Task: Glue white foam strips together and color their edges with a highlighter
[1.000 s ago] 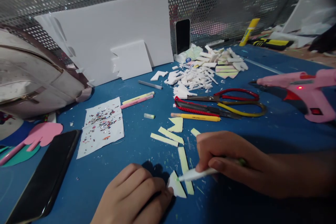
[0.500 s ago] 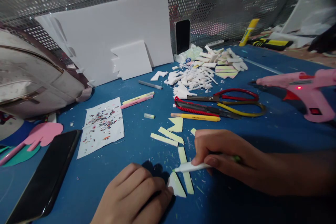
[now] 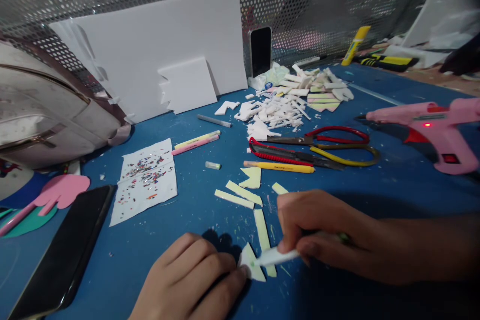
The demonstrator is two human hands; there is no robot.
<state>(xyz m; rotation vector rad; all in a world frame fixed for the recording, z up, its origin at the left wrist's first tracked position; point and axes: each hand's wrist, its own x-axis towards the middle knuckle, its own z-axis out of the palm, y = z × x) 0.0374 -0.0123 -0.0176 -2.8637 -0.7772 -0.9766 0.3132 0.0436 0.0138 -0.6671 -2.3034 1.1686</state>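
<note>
My right hand [image 3: 326, 235] is closed around a pale marker [image 3: 279, 256], whose green tip touches a small white foam piece [image 3: 252, 264] tinted light green. With its fingertips, my left hand [image 3: 195, 277] pinches the left edge of that piece against the blue table. A long pale green strip [image 3: 262, 230] passes under the marker. Farther up lie two more strips [image 3: 234, 199], a notched pale green piece [image 3: 252, 178] and a short one [image 3: 279, 189] near my right knuckles. The marker's cap [image 3: 213, 165] rests apart from them.
Behind are an orange marker [image 3: 279, 166], a red cutter [image 3: 277, 153], scissors [image 3: 337, 136] and a heap of foam scraps [image 3: 285, 105]. A pink glue gun [image 3: 431, 130] stands at right. At left are a glitter-strewn paper [image 3: 146, 180], a black phone [image 3: 67, 250] and a bag [image 3: 52, 110].
My right hand and the marker have moved slightly down, and the tip has gone from the piece's top corner to its middle. My left hand has stayed in place.
</note>
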